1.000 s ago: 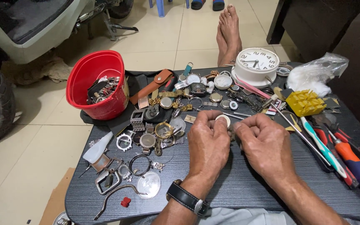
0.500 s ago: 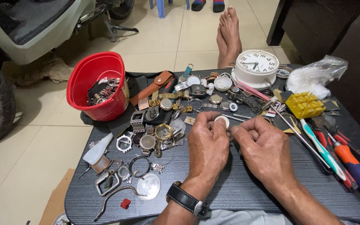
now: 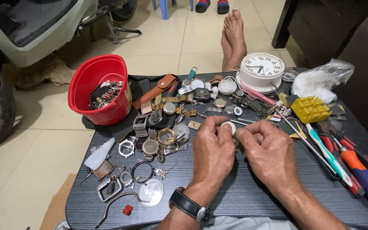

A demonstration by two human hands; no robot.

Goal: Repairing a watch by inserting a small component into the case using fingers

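Down close, the left hand (image 3: 213,149) and right hand (image 3: 269,151) meet over the dark tabletop (image 3: 243,200), fingertips pinched together on a small round white watch part (image 3: 228,126) held just above it. Left of them lies a scatter of watch cases (image 3: 152,142). Farther back, a red bucket (image 3: 101,91) and a white clock (image 3: 261,70).

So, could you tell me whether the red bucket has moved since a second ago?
No. The red bucket sits at the dark table's far left corner, as before.
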